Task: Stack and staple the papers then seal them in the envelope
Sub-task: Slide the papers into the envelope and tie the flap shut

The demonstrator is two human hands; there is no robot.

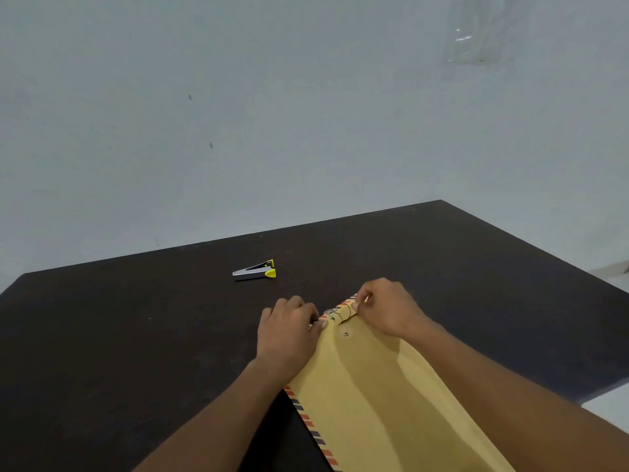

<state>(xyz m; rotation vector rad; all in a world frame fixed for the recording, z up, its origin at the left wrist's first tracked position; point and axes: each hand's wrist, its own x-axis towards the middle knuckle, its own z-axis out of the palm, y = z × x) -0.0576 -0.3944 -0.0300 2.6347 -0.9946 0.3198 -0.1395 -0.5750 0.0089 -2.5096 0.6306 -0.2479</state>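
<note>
Surface: dark brown table [136, 335], set against a pale grey-blue wall [238, 114].
Envelope: tan string-tie envelope [367, 386] with striped airmail border, lying on the table's near right part, flap [344, 307] folded over at the far end.
Papers: not visible; probably already inside.
Left hand [289, 332]: fingers curled, pinching the flap's left end and pinning it down.
Right hand [388, 308]: thumb and forefinger pinching at the flap's right end, apparently on the thin dark string [343, 315].
Button [346, 333]: small round washer just below the flap, between both hands.
Stapler [255, 270]: silver and black with yellow trim, lying well apart, farther back and left.
Handling: light, thin, floppy, easily creased; best held along the flap fold. Fine string likely needing a fingertip pinch and gentle tension, not a tug.
</note>
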